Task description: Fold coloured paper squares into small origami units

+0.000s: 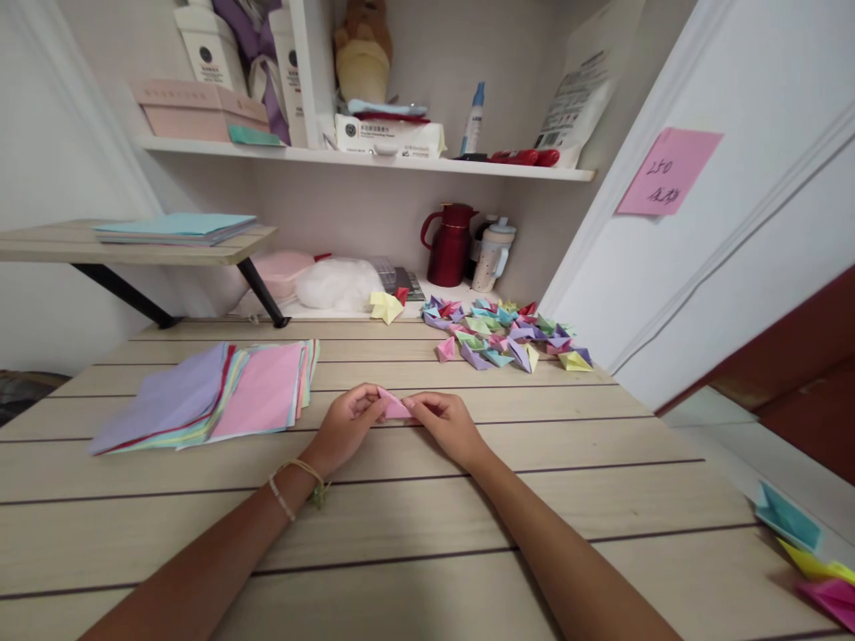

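A small piece of folded pink paper (394, 407) is held just above the slatted table, a triangle in outline. My left hand (352, 420) pinches its left side between thumb and fingers. On the right edge, my right hand (443, 422) grips it the same way. Both hands sit close together, and the fingers hide part of the folds. Beyond them lies a pile of folded paper boats (498, 334) in many colours. To the left rest stacks of square paper, one topped with purple (166, 392) and one with pink (259, 388).
A small raised wooden shelf (40, 240) carrying blue paper (180, 224) stands at the left. At the back are a red jug (452, 245), a cup (492, 255) and white fluffy stuffing (337, 285). More folded papers (788, 516) lie at the right edge.
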Action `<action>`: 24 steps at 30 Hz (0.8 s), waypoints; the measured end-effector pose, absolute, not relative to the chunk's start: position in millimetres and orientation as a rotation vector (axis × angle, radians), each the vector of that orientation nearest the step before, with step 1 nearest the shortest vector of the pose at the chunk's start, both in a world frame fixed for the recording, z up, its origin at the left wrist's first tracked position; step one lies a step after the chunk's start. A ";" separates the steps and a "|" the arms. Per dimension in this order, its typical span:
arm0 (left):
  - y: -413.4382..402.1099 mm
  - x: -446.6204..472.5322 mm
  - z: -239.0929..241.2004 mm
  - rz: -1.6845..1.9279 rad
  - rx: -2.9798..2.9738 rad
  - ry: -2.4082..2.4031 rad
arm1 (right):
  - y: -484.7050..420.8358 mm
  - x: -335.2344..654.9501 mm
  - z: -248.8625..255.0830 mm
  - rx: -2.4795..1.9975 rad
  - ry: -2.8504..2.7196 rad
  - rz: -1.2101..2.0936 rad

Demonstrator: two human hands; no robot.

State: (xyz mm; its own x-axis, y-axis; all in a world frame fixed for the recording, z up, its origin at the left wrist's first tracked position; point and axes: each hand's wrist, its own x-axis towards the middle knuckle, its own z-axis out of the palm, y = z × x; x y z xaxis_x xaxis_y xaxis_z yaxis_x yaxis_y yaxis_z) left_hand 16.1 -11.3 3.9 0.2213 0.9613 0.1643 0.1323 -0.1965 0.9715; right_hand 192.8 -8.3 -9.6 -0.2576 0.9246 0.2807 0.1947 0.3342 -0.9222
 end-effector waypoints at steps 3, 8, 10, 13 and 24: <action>-10.0 16.2 1.1 1.115 1.554 1.057 | -8.8 192.9 -9.8 -1.021 -1.665 1.043; -7.7 15.8 -4.2 1.125 1.553 1.021 | -8.6 193.7 -7.6 -0.994 -1.649 1.113; -7.7 15.6 -5.0 1.131 1.536 0.993 | -8.2 194.0 -7.0 -0.982 -1.671 1.137; -9.1 15.5 -4.0 1.130 1.522 0.966 | -8.4 193.7 -7.3 -0.984 -1.705 1.110; -12.0 17.7 -3.1 1.154 1.654 1.029 | -17.0 188.2 -7.9 -1.056 -1.772 0.823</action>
State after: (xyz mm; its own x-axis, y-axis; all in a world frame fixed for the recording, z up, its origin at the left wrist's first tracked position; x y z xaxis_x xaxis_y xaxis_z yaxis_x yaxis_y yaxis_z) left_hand 17.7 -12.0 -3.1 0.2356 0.9364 0.2602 0.1525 -0.3000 0.9417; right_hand 188.2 -17.0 -7.9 -0.2424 0.9038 0.3527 0.3139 0.4171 -0.8529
